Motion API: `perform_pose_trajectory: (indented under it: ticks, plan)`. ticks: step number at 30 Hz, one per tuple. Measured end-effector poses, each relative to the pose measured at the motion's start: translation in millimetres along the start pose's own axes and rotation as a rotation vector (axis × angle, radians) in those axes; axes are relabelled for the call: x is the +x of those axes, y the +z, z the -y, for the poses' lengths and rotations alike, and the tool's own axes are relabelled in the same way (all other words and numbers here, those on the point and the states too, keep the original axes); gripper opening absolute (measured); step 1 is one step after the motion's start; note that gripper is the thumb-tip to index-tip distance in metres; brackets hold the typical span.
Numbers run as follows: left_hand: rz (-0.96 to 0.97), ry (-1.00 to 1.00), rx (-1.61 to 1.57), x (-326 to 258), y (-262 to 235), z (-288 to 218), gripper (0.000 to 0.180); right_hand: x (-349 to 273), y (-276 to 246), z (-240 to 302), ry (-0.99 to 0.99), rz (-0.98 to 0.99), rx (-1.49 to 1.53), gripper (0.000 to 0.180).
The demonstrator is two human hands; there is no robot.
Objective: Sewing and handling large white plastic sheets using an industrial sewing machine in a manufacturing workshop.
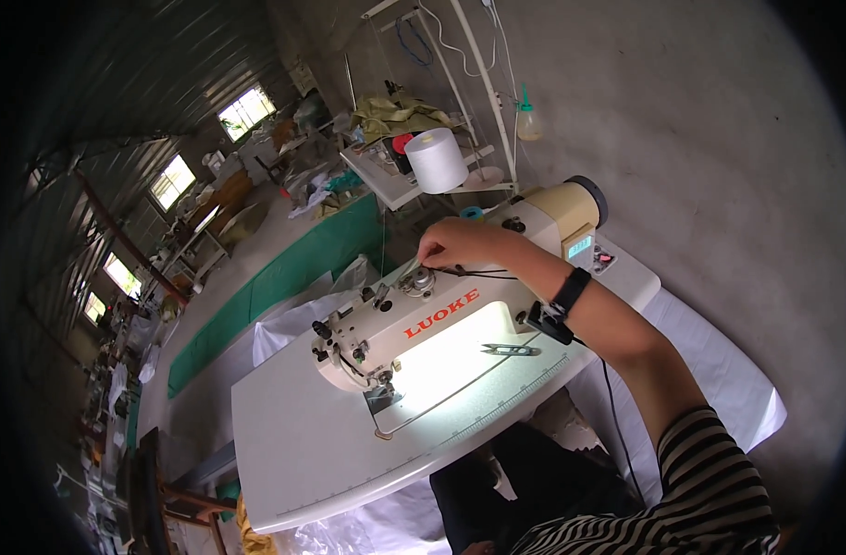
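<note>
A white sewing machine stands on a pale table, its lamp lighting the bed beneath the arm. Reaching across from the lower right, my right hand is over the top of the machine, thumb and fingertips pinched together. The fingers are just above the round thread tension dial; whatever they pinch is too fine to make out. Thread snips lie on the lit bed. A patch of skin at the lower edge may be my left hand; its fingers are hidden.
A white thread cone stands behind the machine, beside a thread stand post. An oil bottle hangs near the wall. White fabric lies at the right, and a green-edged table extends beyond on the left.
</note>
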State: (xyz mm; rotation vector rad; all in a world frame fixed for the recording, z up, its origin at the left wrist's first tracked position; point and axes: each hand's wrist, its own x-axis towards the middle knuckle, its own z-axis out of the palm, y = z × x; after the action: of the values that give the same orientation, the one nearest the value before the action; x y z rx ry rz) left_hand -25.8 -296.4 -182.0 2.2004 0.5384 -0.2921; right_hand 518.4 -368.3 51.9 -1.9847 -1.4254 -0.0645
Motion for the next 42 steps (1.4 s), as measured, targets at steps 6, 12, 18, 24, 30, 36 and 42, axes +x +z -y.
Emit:
perform_pose_trajectory:
  ticks: [6,12,18,24,30,36,42]
  plan:
    - [-0.005,-0.003,0.006,1,2,3,0.028,-84,1,28,-0.021,-0.521,-0.395,0.015]
    - [-0.008,0.03,0.007,7,1,2,0.028,-138,27,28,0.106,-0.603,-0.658,0.016]
    - [-0.001,0.04,0.022,7,-2,-6,0.031,-128,17,27,0.04,-0.631,-0.655,0.017]
    - [0.006,0.003,0.031,7,1,-6,0.031,-103,13,19,0.076,-0.624,-0.573,0.012]
    - [0.029,-0.021,0.041,4,6,1,0.034,-99,21,-3,0.043,-0.64,-0.456,0.01]
    - [0.205,-0.111,0.2,13,14,37,0.039,-106,20,-6,0.221,-0.507,-0.474,0.016]
    - [-0.138,-0.015,0.19,-1,22,83,0.029,-96,23,12,0.144,-0.499,-0.501,0.012]
